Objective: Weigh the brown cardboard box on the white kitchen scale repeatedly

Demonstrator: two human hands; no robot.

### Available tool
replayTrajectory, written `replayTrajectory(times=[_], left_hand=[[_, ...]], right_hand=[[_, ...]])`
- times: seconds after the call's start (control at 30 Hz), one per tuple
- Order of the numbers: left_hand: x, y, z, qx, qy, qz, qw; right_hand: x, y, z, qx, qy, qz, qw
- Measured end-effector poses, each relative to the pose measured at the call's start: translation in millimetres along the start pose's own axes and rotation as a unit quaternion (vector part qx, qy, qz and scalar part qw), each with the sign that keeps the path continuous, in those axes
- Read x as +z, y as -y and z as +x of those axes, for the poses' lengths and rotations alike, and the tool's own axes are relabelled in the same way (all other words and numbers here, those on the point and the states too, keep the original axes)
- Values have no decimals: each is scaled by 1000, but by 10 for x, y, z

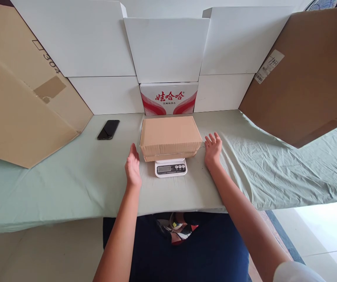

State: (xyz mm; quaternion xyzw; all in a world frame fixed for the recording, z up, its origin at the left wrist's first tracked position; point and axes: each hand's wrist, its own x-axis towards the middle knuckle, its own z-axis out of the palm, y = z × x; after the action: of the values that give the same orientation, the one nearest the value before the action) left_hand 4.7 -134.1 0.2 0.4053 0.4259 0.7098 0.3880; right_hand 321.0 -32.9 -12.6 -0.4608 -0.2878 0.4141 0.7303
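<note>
The small cardboard box (171,133) sits at the centre of my frame, shut, its front overhanging the platform of a white digital scale (171,174). Starting from the left edge, I see a large brown carton (18,98) standing on the pale green cloth (53,188), with "304" printed on it. Next to it, left of centre, a black phone (109,129) lies flat and slightly askew. White boxes (94,39) are stacked across the top of the frame.

My view then reaches the left hand (132,166), just beside the box's left side: the fingers are straight and close together, the hand free and apart from the cardboard. Below the box, the scale's front panel faces me, a grey display beside three round buttons; I can't make out a reading. Behind the box, upper centre, stands a white carton with red markings (168,98).

To the right of the box is the right hand (213,148), fingers loosely spread and a little bent, gripping nothing, its fingertips near the box's right corner. At upper right I have another large carton with a white label (303,78), beside wrinkled cloth.
</note>
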Motion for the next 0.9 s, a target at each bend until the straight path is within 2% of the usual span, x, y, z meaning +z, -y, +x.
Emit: replayTrajectory(times=[0.4, 0.67, 0.9], left_hand=[[1, 8, -3, 8, 8, 16, 1000], [-11, 40, 5, 4, 15, -3, 1000], [-4, 38, -25, -12, 33, 12, 999]], right_hand=[[-11, -31, 24, -18, 28, 0, 999], [62, 65, -57, 11, 4, 31, 999], [108, 118, -85, 25, 13, 22, 999]])
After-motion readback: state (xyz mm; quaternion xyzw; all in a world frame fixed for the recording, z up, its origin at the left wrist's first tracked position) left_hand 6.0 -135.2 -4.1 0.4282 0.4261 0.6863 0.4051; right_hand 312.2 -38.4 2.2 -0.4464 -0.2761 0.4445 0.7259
